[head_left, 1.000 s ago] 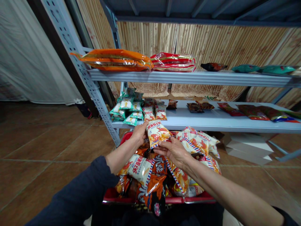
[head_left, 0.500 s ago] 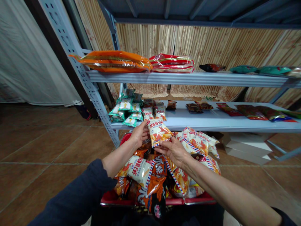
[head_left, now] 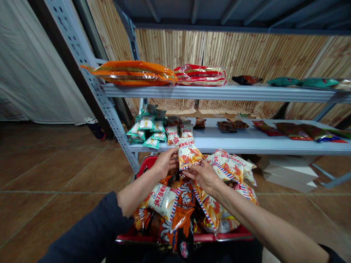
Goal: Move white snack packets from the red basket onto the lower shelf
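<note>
A white and orange snack bag [head_left: 189,151] with red lettering is held between my two hands, above a red basket [head_left: 216,237] and just in front of the lower shelf. My right hand [head_left: 204,176] pinches its bottom right corner, thumb on top. At the bag's left edge is my left hand [head_left: 166,163], fingers curved against its side and partly hidden behind it. Beneath my hands the basket is heaped with more white snack bags [head_left: 164,199] and orange and black snack bags [head_left: 179,223].
Two matching white bags [head_left: 187,130] lie on the lower shelf [head_left: 208,140], beside stacked green and white packets [head_left: 146,122]. Other packets [head_left: 264,128] lie further right. Large orange [head_left: 134,73] and red bags [head_left: 201,75] rest on the shelf above. White boxes [head_left: 287,175] stand underneath. A perforated upright [head_left: 95,84] is at left.
The held snack bag has shifted slightly right. My left hand has moved a little right and down with it, while my right hand stays nearly in place.
</note>
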Tool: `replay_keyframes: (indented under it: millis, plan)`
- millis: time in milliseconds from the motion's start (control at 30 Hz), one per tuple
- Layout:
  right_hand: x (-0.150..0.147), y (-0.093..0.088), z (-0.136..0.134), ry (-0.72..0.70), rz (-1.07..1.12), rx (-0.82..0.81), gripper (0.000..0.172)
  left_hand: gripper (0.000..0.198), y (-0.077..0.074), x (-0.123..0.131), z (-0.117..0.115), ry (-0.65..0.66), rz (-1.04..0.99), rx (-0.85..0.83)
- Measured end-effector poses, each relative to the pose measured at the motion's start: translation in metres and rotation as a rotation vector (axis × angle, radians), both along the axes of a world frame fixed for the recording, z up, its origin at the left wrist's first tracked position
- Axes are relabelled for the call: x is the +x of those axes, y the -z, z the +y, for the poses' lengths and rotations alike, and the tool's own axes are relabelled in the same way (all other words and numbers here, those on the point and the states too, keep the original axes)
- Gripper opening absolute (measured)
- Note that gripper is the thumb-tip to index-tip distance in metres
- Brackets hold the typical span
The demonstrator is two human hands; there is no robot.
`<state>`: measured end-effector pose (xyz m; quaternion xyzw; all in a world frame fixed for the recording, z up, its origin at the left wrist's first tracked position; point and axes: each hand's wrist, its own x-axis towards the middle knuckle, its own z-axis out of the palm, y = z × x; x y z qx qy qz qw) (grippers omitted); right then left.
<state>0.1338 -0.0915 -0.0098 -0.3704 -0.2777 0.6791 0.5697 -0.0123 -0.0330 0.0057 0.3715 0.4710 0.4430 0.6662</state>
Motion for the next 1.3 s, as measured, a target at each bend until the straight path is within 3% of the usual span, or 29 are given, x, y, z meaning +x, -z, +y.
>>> replay_keyframes:
  millis: [500,1300]
  plan:
    - [0.002,-0.003,0.003,0.039,-0.002,-0.018,0.035,0.032,0.000,0.006,-0.011,0.105,-0.025,0.061]
    - [0.002,-0.003,0.004,0.026,0.012,-0.016,0.037,0.034,-0.005,0.010,-0.015,0.078,0.011,0.073]
